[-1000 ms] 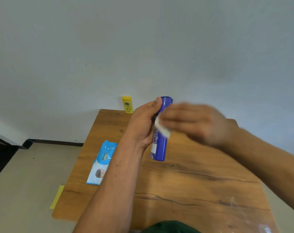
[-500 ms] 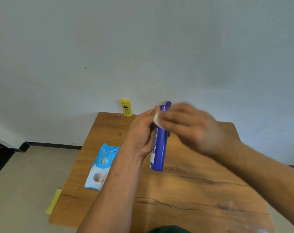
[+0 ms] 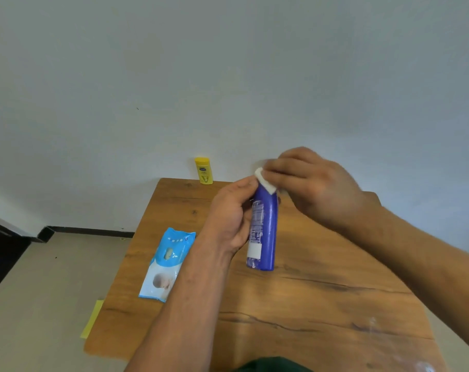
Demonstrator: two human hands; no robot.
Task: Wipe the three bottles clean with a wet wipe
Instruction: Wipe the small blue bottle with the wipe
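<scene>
Blue plastic bottle (image 3: 264,229) upright above wooden table (image 3: 308,304), long axis vertical, gripped by left hand (image 3: 232,213); folded white wet wipe (image 3: 265,181) pinched at its top by right hand (image 3: 308,183), nearer the cap.

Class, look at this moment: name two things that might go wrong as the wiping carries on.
1. The left hand holds the tall blue plastic bottle on one side only; rubbing with the folded white wet wipe in the right hand might twist it loose.
2. The small yellow bottle stands at the wooden table's far edge; a bump could topple it.
</scene>
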